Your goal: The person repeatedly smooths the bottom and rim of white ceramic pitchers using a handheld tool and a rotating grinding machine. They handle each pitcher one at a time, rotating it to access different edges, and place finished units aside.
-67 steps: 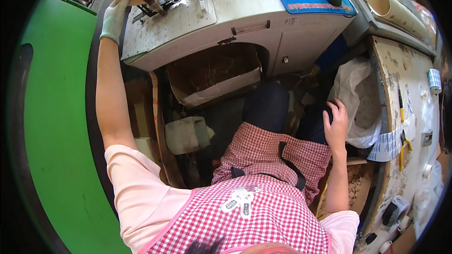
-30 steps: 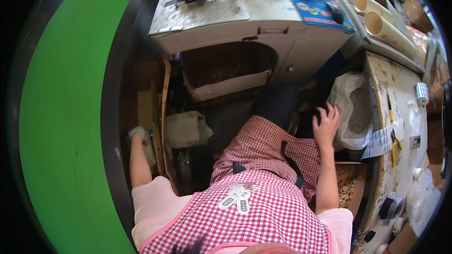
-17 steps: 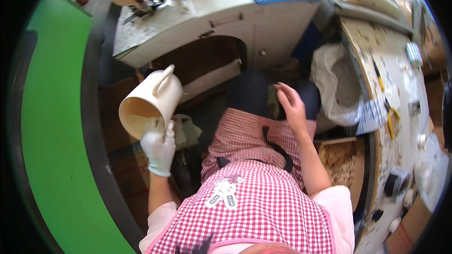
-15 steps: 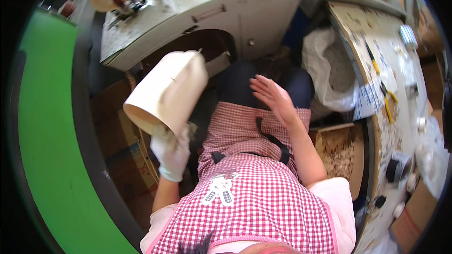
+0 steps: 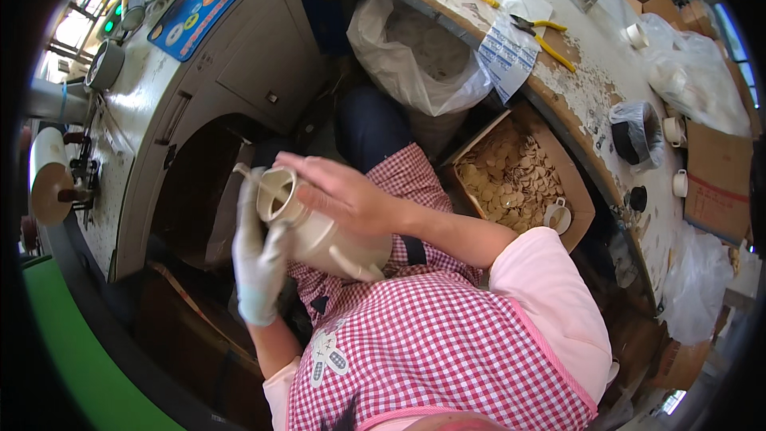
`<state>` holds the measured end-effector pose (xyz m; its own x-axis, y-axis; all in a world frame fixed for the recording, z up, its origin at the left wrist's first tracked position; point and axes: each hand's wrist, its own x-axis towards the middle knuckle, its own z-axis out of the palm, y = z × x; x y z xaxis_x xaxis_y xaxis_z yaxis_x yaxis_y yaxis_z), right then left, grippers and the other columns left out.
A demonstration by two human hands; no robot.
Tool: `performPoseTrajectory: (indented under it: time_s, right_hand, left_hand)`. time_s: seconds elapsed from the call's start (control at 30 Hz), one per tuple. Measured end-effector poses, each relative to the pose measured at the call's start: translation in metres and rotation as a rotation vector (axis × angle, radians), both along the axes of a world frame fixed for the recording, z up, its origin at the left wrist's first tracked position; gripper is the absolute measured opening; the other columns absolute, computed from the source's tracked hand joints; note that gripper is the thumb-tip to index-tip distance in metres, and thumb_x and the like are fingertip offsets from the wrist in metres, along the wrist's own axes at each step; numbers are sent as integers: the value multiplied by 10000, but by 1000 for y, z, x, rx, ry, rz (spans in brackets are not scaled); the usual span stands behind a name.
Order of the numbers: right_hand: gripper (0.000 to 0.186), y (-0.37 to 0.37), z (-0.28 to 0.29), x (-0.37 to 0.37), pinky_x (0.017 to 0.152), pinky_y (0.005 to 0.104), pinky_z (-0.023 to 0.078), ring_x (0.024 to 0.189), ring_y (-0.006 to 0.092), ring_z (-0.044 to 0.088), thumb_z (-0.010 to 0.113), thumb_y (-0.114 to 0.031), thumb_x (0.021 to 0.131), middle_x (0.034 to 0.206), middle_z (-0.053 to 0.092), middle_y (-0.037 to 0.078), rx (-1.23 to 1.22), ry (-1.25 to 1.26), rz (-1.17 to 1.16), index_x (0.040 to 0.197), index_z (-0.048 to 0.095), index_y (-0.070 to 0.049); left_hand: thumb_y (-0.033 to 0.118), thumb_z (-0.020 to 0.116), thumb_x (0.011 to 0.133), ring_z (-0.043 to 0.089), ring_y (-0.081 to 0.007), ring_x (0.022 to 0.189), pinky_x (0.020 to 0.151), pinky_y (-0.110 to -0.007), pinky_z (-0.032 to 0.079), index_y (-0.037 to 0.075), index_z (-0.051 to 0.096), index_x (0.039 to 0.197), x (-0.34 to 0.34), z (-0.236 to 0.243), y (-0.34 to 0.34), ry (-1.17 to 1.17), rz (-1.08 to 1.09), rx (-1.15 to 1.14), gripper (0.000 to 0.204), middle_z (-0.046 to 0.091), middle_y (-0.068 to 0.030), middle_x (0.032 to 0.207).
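A cream plastic jug-like shell (image 5: 331, 246) lies tilted across my lap. Its ringed neck opening (image 5: 277, 194) points up to the left, and a handle-like piece (image 5: 351, 263) sticks out on its lower side. My left hand (image 5: 262, 247), in a white glove, holds the neck end, fingers along the rim's left side and thumb below it. Bare, my right hand (image 5: 345, 195) lies over the upper side of the shell, with its fingers closed around the part by the neck. The shell's far end rests against the checked apron (image 5: 447, 335).
Right of my knees stands a cardboard box (image 5: 570, 179) of cream discs, behind it a white bag (image 5: 375, 40). Yellow-handled pliers (image 5: 550, 36) and tape (image 5: 626, 144) lie on the right bench. A cream cylinder (image 5: 49, 175) sits by the left bench (image 5: 120, 223).
The shell has come from the left down onto my lap and turned, its neck now facing up. My right hand, free and stretched out before, is now on it. The view has swung right.
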<state>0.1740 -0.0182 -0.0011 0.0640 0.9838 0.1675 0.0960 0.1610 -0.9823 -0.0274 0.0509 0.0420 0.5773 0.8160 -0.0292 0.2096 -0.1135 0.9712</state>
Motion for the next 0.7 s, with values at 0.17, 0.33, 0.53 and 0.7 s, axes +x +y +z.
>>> performPoseTrajectory:
  time_s: [0.17,0.33,0.53,0.7]
  right_hand:
    - [276,6,11,138,958,333,569,1079,207,718,617,-239,1062,1186,749,116,163,-552,-210,1227,735,-52]
    - [272,38,-10,370,907,508,536,1028,416,664,599,-257,973,1092,688,209,-28,-1366,-816,1110,706,-48]
    - [283,100,-50,468,861,541,515,1005,463,647,582,-203,919,1065,689,265,-51,-1535,-468,1105,660,-5]
    - [286,86,13,324,548,216,455,682,64,531,496,-239,1111,942,599,13,-340,200,-473,1272,640,-51]
  left_hand:
    - [117,700,953,624,-188,1174,1046,-345,477,-8,651,1257,27,-14,-11,91,47,-23,332,667,-123,1306]
    - [262,811,827,640,-343,1245,1040,-438,524,-4,709,1041,-3,11,4,-239,224,10,356,621,-251,1400]
    - [354,901,735,643,-461,1227,993,-506,524,62,727,953,-68,70,47,347,-25,880,404,653,-295,1318]
    - [394,943,671,683,-431,1132,961,-477,531,87,721,869,-98,55,44,308,-148,703,428,704,-247,1219]
